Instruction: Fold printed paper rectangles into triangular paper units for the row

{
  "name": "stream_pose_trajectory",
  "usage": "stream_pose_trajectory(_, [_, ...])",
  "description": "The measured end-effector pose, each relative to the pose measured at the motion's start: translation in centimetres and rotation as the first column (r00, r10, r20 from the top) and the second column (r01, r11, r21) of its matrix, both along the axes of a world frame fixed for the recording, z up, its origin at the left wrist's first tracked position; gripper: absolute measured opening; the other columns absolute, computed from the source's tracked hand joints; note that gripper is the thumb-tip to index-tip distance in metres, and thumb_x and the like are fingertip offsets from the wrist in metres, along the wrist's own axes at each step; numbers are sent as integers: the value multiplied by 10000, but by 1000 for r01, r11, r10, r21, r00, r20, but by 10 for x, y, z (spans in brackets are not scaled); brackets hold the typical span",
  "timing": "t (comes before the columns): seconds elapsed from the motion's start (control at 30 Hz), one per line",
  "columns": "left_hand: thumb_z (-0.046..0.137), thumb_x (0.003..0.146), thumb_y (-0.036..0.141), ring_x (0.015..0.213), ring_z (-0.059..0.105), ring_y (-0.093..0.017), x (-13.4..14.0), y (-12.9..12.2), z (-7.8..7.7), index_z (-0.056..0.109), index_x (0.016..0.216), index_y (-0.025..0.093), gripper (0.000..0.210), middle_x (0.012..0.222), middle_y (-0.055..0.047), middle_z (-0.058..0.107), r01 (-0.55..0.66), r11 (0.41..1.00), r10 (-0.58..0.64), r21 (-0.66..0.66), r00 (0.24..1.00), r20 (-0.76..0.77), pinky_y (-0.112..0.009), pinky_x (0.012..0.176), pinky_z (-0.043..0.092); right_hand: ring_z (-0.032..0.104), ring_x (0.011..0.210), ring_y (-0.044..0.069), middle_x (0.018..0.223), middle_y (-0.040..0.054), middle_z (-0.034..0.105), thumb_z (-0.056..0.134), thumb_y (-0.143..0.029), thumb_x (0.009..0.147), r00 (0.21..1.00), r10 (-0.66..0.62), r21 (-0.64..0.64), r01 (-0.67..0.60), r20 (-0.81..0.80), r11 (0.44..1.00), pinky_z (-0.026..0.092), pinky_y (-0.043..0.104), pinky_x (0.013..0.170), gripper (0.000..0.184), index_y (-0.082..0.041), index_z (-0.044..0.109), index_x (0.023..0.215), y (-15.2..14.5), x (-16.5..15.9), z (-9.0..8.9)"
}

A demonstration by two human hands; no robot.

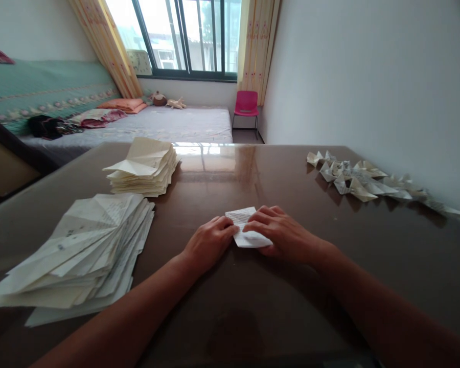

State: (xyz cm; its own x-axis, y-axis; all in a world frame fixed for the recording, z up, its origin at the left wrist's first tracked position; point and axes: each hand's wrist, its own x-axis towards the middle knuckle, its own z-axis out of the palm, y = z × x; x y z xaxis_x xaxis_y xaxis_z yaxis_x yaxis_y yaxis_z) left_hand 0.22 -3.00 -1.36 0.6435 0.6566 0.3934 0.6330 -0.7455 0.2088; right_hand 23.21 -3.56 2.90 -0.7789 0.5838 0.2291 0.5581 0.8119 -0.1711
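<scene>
A small folded sheet of printed paper (249, 239) lies on the brown table in front of me. My left hand (210, 242) is closed on its left edge, with thumb and fingertips pressed together there. Over the paper's right side, my right hand (285, 232) has its fingers bent across the top and its thumb low at the near right corner, gripping that side. Part of the paper is hidden under the right fingers.
Left of my hands lies a spread stack of creased printed sheets (95, 250), with a neater pile of yellowish paper (143, 171) behind it. Several folded paper shapes (362, 188) stand at the right. Beyond the brown table (230, 189) are a bed (184, 122) and a pink chair (246, 104).
</scene>
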Motion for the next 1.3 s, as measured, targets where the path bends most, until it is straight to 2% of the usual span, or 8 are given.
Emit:
stream_pose_trajectory(0.1, [442,928,232,926,553,-162,-2,0,1,640,1077,214,248,1039,-46,629,32,998,-32,-49,999,3,-290,832,499,528,960,191,995,61,654,585,-238,839,996,-10,-178,-7,-94,984,378,329,864,177,-210,660,997,14,13,-9])
stream_pose_trajectory(0.2, [450,919,251,981,527,-187,-4,-5,5,653,1048,217,242,1071,-50,609,32,994,-37,-106,998,-51,-330,877,497,560,830,161,881,51,660,518,-336,899,973,-58,-390,-34,-222,920,429,268,766,231,-180,682,945,23,19,-18])
stream_pose_trajectory(0.37, [436,924,256,1045,498,-195,-13,-13,10,664,1021,206,253,1109,-53,603,-10,987,0,-163,998,-62,-341,936,487,524,705,131,766,-10,616,441,-427,916,905,-329,-544,138,-271,828,408,218,661,343,-153,646,895,27,8,-31])
stream_pose_trajectory(0.53, [416,938,242,1036,503,-180,-18,-10,11,671,1041,204,277,1099,-36,644,6,987,-10,-163,1000,-23,-326,955,478,402,564,101,583,-38,483,498,-422,869,838,-504,-406,394,-210,825,314,216,550,326,-171,551,668,30,-7,-38])
stream_pose_trajectory(0.67, [437,927,231,1035,511,-181,-17,-11,12,665,1034,192,255,1100,-38,639,-1,988,-6,-153,999,-41,-330,958,480,389,548,103,576,-34,478,517,-414,849,807,-563,-295,502,-177,813,271,227,530,302,-183,537,657,30,-15,-40])
stream_pose_trajectory(0.9, [417,938,240,1032,547,-191,-13,-16,12,647,1032,182,256,1086,-53,647,-70,995,66,-65,996,-67,-353,935,493,405,553,106,617,-18,529,517,-426,843,808,-577,-247,539,-119,806,274,227,537,306,-185,521,653,30,-16,-40])
stream_pose_trajectory(1.07, [477,920,304,1304,409,-217,-3,-18,4,507,1284,171,389,1365,-65,518,-39,998,44,58,995,-86,-376,1080,375,433,563,113,641,-5,564,513,-443,840,810,-576,-261,536,-109,803,297,226,546,308,-185,551,678,31,-16,-41])
stream_pose_trajectory(1.3, [454,924,381,1320,414,-216,2,-19,-7,451,1345,170,471,1404,-81,485,-34,999,34,2,987,-157,-368,1066,371,426,533,111,586,-13,545,492,-451,844,810,-582,-232,553,-75,800,277,230,531,331,-189,528,645,33,-15,-41])
